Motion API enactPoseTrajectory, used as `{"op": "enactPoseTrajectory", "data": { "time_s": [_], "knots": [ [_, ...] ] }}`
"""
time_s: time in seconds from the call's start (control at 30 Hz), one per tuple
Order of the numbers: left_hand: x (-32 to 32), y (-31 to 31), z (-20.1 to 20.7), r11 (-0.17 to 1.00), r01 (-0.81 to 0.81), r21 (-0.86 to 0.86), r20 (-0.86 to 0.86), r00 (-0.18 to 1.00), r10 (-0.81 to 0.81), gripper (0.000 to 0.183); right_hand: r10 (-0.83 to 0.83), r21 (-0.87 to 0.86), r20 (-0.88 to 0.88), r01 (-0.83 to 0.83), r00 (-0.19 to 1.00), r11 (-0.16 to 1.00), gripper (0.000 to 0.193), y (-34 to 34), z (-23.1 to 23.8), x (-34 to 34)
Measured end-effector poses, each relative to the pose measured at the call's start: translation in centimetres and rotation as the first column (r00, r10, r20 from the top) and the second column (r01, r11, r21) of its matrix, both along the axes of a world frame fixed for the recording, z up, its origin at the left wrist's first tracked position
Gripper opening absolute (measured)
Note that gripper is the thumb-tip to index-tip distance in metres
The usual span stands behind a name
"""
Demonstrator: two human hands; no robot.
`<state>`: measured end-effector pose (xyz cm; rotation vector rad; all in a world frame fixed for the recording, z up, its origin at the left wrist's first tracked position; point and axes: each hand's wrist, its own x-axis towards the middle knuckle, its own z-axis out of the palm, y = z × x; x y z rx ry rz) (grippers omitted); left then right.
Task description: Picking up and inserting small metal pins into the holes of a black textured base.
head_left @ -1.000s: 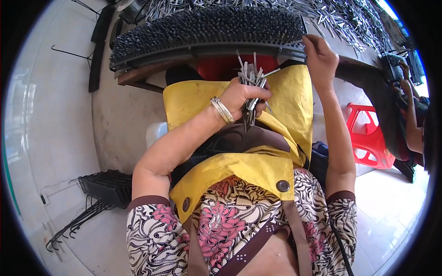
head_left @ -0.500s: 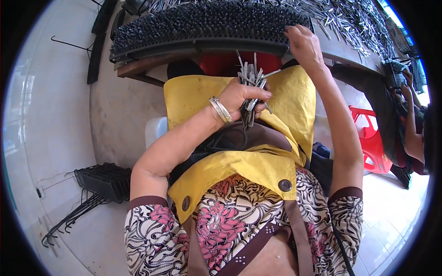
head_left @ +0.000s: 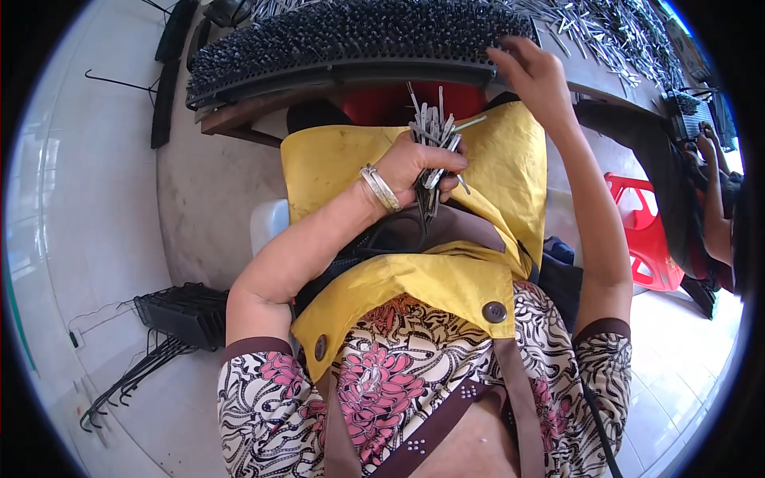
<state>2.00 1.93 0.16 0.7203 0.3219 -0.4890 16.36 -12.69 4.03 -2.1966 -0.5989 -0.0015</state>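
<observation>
My left hand (head_left: 430, 166) is closed around a bundle of thin, flat grey metal strips (head_left: 434, 131), held over my lap. Their ends fan out above and below the fist. At the right end of a long black rack (head_left: 319, 83), my right hand (head_left: 535, 76) is raised with its thumb and fingers parted. I see nothing held between them; the fingertips are partly lost against the dark pieces. Rows of small dark upright pieces (head_left: 343, 40) fill the rack densely.
Loose metal strips (head_left: 613, 32) lie heaped on the table (head_left: 586, 76) at the far right. A red plastic stool (head_left: 641, 231) and another person's arm (head_left: 717, 207) are at the right. Black racks with hooked rods (head_left: 183, 315) stand on the floor at the left.
My right hand has drawn slightly to the right and down, and its fingers have parted from a pinch at the rack. The left hand with its bundle has hardly moved.
</observation>
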Motion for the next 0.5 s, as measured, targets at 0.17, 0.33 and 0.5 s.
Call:
{"op": "enactPoseTrajectory", "data": {
  "time_s": [0.17, 0.33, 0.5],
  "knots": [
    [0.0, -0.1, 0.4, 0.999, 0.021, -0.033, -0.007, 1.0, -0.021, 0.017, 0.164, 0.447, -0.58, 0.143, 0.798, 0.883, 0.02, -2.2, -1.6, -6.7],
    [0.2, -1.0, 0.4, 0.992, 0.104, 0.074, 0.095, 0.989, -0.111, 0.018, 0.208, 0.647, -0.649, 0.387, 0.731, 0.657, 0.012, -1.7, -3.0, -7.9],
    [0.1, -1.4, 0.3, 0.986, 0.111, 0.126, 0.067, 0.99, -0.12, 0.02, -0.029, 0.69, -0.252, 0.201, 0.967, 0.696, 0.011, -2.7, -2.1, -3.6]
  ]
}}
